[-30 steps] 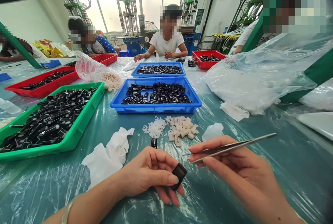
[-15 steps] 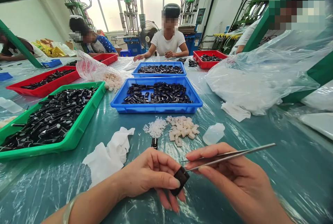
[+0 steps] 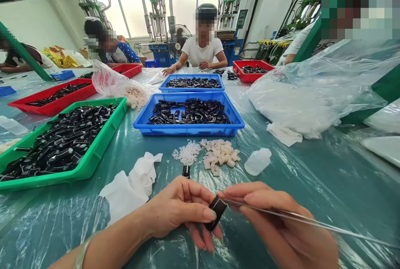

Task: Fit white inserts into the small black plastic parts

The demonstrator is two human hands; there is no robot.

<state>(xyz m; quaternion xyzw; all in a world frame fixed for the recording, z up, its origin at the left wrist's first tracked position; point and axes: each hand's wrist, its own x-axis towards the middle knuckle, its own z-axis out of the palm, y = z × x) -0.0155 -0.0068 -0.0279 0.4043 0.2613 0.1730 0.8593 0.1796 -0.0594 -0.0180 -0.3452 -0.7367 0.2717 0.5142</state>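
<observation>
My left hand pinches a small black part between thumb and fingers, low in the middle of the view. From the right, my right hand holds thin metal tweezers, and its fingertips are at the black part's upper right edge. Just beyond my left hand another black part lies on the plastic-covered table. Behind it are a pile of small white bits and a pile of cream-coloured pieces. A small translucent bottle lies to their right.
Blue trays of black parts stand ahead, a green tray at left, red trays farther off. Crumpled white tissue lies beside my left forearm. A large plastic bag fills the right. A person sits opposite; others sit at the sides.
My right hand has turned, so the tweezers now point down to the right instead of up, and its fingertips have come to the black part. My left hand has barely moved.
</observation>
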